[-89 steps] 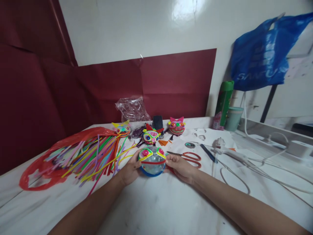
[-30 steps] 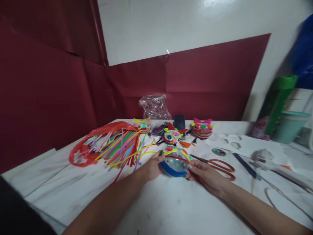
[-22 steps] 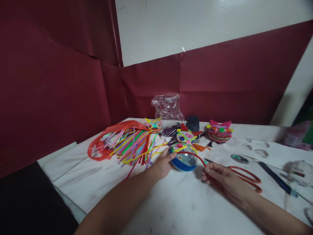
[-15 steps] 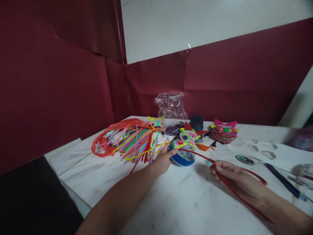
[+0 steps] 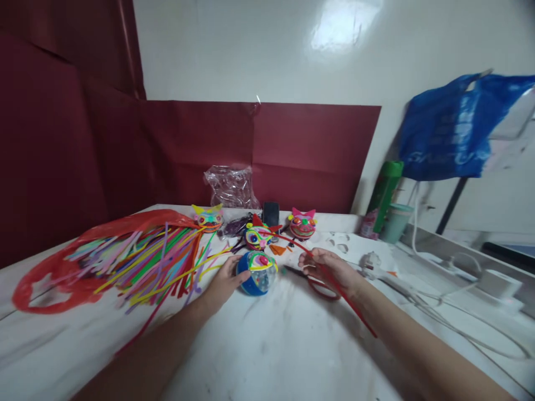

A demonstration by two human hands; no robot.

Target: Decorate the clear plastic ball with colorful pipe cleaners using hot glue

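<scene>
My left hand (image 5: 225,281) is closed on the side of a clear ball (image 5: 267,277) partly covered in blue, with a coloured eye shape on top. In my right hand (image 5: 330,270), a long red pipe cleaner (image 5: 343,292) runs between the fingers, its far end reaching up and left above the ball. A red loop with a dark, narrow end, like scissors (image 5: 325,295), shows under the right hand; whether that hand touches it I cannot tell. Just behind the ball sits a finished-looking animal head (image 5: 257,236) with red ears.
Many coloured pipe cleaners (image 5: 154,259) spill from a red plastic bag (image 5: 33,295) on the left. Two more heads, yellow-eared (image 5: 208,217) and pink-eared (image 5: 302,224), stand behind. Orange scraps (image 5: 278,249), a dark phone-like object (image 5: 271,213) and clear wrapping (image 5: 232,186) lie near. White cables (image 5: 455,328) run at right.
My view has swung right. The red pipe cleaner's far end, earlier by my left fingers at the ball, now stands away from them. The ball has turned, its eye shape now facing me more.
</scene>
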